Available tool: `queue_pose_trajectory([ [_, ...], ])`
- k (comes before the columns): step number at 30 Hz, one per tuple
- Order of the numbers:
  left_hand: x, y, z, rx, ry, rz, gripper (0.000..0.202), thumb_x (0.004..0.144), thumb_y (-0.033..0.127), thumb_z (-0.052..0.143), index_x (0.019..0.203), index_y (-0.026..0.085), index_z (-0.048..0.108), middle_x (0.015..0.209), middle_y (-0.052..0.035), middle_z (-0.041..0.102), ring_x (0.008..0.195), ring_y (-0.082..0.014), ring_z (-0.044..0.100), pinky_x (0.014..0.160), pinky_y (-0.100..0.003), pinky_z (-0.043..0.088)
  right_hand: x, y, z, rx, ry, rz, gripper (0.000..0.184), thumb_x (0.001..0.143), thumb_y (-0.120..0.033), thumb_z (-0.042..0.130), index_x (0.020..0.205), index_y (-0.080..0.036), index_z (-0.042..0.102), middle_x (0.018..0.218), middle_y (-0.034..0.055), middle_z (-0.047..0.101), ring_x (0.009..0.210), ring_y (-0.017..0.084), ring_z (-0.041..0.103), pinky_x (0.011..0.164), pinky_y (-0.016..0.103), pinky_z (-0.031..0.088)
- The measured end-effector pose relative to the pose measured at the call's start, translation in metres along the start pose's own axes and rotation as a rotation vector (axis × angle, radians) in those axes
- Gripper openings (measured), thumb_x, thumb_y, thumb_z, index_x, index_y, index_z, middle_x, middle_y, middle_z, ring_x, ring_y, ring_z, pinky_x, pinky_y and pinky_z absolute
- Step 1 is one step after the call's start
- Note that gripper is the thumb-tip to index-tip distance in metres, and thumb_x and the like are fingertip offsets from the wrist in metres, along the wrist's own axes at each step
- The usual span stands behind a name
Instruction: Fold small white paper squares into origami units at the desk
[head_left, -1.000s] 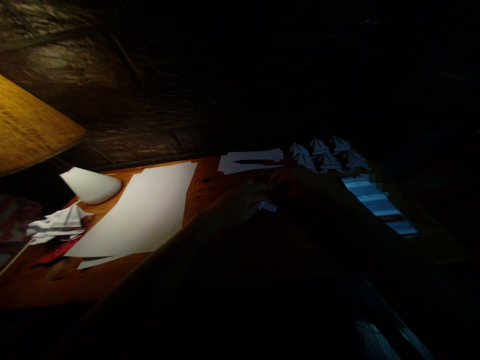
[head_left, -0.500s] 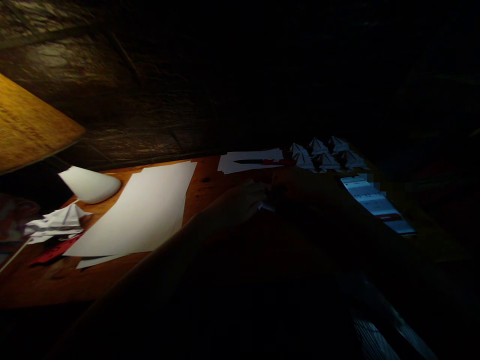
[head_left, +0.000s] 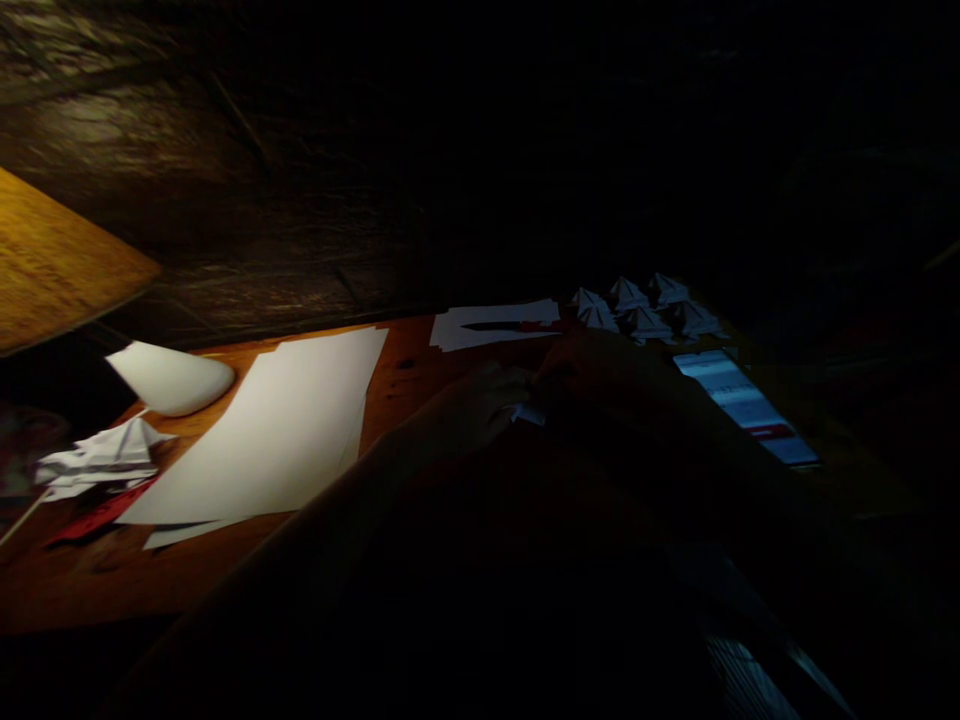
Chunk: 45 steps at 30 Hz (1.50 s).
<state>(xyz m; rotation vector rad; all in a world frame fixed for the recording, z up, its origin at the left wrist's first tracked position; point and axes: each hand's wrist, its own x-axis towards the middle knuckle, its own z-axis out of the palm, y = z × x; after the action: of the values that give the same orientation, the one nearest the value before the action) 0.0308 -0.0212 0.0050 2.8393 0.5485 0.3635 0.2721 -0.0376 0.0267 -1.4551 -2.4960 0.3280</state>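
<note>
The scene is very dark. My left hand [head_left: 469, 410] and my right hand [head_left: 600, 375] meet over the wooden table [head_left: 405, 385], both closed on a small piece of white folded paper [head_left: 527, 412] between them. The fingers are hard to make out in the shadow. Just beyond my right hand lie several small folded paper figures [head_left: 645, 305] in a cluster.
A stack of large white sheets [head_left: 277, 430] lies at the left. A white cone-shaped object [head_left: 169, 378], crumpled folded paper [head_left: 97, 455] and a red scrap [head_left: 94, 515] sit at the far left. Cut white paper [head_left: 491, 325] lies at the back. A lit phone [head_left: 742, 405] rests at the right.
The view has shifted slightly, so everything sits a little further left. My hands stay together on the small folded paper with only slight finger movement.
</note>
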Motion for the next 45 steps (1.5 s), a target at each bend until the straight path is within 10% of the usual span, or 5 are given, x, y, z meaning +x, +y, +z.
queue_pose_trajectory([
  [34,-0.009,-0.016,0.007,-0.087,0.067,0.028,0.036,0.093,0.013,0.055,0.127,0.023,0.062,0.133,-0.0074,0.062,0.123,-0.0252,0.054,0.103,-0.047,0.047,-0.003,-0.002,-0.003,-0.075,-0.002,0.023,0.03,0.088,-0.029,0.059,0.111,-0.029,0.079,0.112,0.0051,0.077,0.1,0.024,0.069,0.083,0.033,0.048],
  [40,-0.011,-0.022,0.007,-0.261,0.104,0.036,0.063,0.084,0.023,0.074,0.142,0.026,0.049,0.139,-0.0106,0.057,0.13,-0.0273,0.053,0.109,-0.049,0.047,-0.002,0.004,0.0,-0.024,0.034,0.06,0.027,0.088,-0.031,0.06,0.11,-0.024,0.075,0.113,0.0065,0.075,0.096,0.024,0.068,0.076,0.031,0.046],
  [45,-0.01,-0.026,0.005,-0.205,0.187,-0.019,0.033,0.088,0.024,0.071,0.12,0.022,0.065,0.118,-0.0082,0.069,0.11,-0.0228,0.066,0.095,-0.04,0.054,0.0,0.011,0.008,0.088,0.059,-0.015,0.036,0.082,-0.017,0.061,0.116,-0.022,0.071,0.12,0.0084,0.072,0.103,0.025,0.067,0.085,0.035,0.049],
])
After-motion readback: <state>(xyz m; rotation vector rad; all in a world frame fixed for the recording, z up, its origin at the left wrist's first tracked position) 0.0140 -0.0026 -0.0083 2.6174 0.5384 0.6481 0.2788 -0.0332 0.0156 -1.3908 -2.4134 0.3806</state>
